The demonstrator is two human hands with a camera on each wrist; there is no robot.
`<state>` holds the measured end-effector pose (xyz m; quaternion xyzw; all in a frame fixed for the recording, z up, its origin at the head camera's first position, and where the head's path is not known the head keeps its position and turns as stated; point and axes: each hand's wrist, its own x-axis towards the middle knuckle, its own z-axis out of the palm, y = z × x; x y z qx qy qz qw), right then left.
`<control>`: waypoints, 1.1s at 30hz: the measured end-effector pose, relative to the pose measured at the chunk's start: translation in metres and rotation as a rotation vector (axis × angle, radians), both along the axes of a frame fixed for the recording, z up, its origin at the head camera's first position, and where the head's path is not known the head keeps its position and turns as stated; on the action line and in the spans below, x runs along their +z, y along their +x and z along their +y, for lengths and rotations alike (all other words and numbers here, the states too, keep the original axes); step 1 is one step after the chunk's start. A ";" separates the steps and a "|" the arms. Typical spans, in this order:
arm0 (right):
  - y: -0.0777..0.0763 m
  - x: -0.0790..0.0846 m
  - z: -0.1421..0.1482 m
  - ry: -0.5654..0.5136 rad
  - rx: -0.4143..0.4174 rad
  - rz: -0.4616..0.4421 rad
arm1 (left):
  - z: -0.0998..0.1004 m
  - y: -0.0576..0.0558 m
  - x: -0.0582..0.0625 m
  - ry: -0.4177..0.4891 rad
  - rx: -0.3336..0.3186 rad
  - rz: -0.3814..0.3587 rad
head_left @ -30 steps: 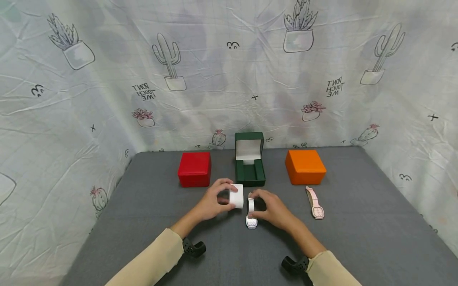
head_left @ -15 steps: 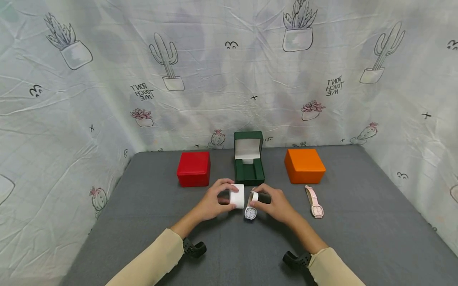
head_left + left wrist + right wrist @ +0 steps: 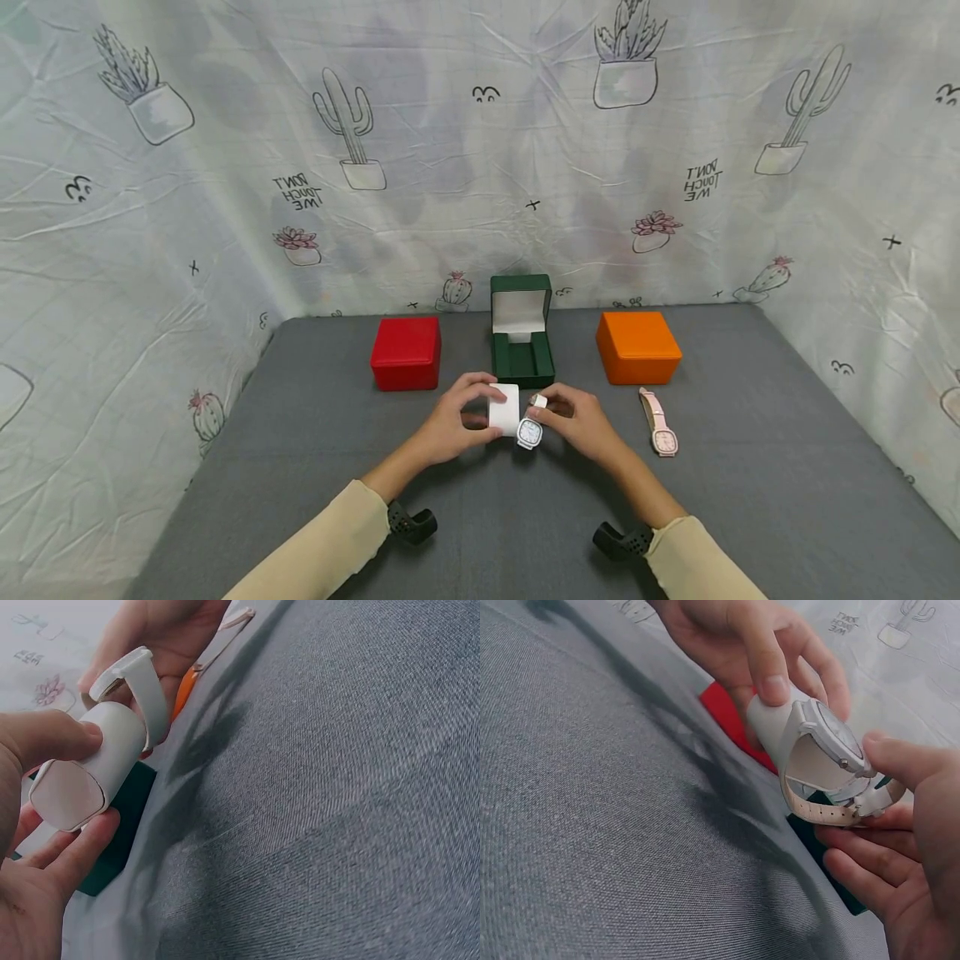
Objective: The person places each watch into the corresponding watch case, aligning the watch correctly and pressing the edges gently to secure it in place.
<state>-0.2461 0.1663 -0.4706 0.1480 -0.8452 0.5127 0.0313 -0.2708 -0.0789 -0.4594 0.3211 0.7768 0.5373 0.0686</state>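
Note:
A white watch cushion (image 3: 503,410) is pinched between the thumb and fingers of my left hand (image 3: 452,422), held off the table. My right hand (image 3: 582,427) grips a white watch (image 3: 529,433) by its strap, which is bent into a loop. In the right wrist view the watch's loop (image 3: 821,819) stands at the end of the cushion (image 3: 769,724); whether it is slipped over that end I cannot tell. Just behind both hands an open green watch box (image 3: 522,358) shows its white-lined lid raised. Part of the strap is hidden by the right fingers.
To the left of the green box stands a closed red box (image 3: 407,354), and to its right a closed orange box (image 3: 639,348). A pink watch (image 3: 660,423) lies on the grey tabletop (image 3: 480,533) in front of the orange box. Behind hangs a printed curtain (image 3: 435,125).
My right hand has lifted the white watch from the table, looped its strap and brought it to the cushion. The left hand and cushion have shifted slightly right.

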 end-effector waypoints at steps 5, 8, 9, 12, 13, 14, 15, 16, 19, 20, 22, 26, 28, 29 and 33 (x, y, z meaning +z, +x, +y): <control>0.005 0.013 -0.004 -0.049 0.008 -0.064 | 0.002 0.001 0.001 -0.004 0.004 -0.021; 0.011 0.027 -0.007 -0.062 0.009 -0.094 | 0.003 0.001 0.001 0.000 0.005 -0.021; 0.012 0.031 -0.007 -0.065 0.008 -0.098 | 0.003 0.001 0.001 0.003 0.003 -0.019; 0.014 0.036 -0.007 -0.074 -0.007 -0.116 | 0.003 0.001 0.000 0.007 0.002 -0.017; 0.014 0.037 -0.007 -0.085 -0.010 -0.127 | 0.003 0.001 0.000 0.008 0.002 -0.016; 0.014 0.037 -0.007 -0.099 -0.012 -0.134 | 0.004 0.001 -0.001 0.007 0.003 -0.014; 0.011 0.032 -0.006 -0.110 -0.018 -0.141 | 0.004 0.001 -0.001 0.008 0.004 -0.012; 0.008 0.027 -0.005 -0.126 -0.027 -0.150 | 0.005 0.001 -0.001 0.009 0.007 -0.010; 0.000 0.012 -0.002 -0.163 -0.043 -0.169 | 0.006 0.000 -0.001 0.024 0.021 0.005; -0.003 0.007 -0.001 -0.170 -0.049 -0.169 | 0.006 0.000 -0.001 0.031 0.029 0.009; -0.006 0.003 0.000 -0.178 -0.068 -0.175 | 0.007 0.000 0.000 0.047 0.044 0.017; -0.006 0.005 0.000 -0.187 -0.095 -0.194 | 0.009 0.001 0.002 0.063 0.065 0.030; -0.006 0.005 -0.001 -0.199 -0.099 -0.208 | 0.011 0.002 0.003 0.067 0.068 0.034; -0.007 0.005 -0.001 -0.209 -0.095 -0.216 | 0.012 0.002 0.003 0.068 0.069 0.033; -0.008 0.004 -0.004 -0.240 -0.100 -0.242 | 0.015 0.003 0.001 0.072 0.060 0.022</control>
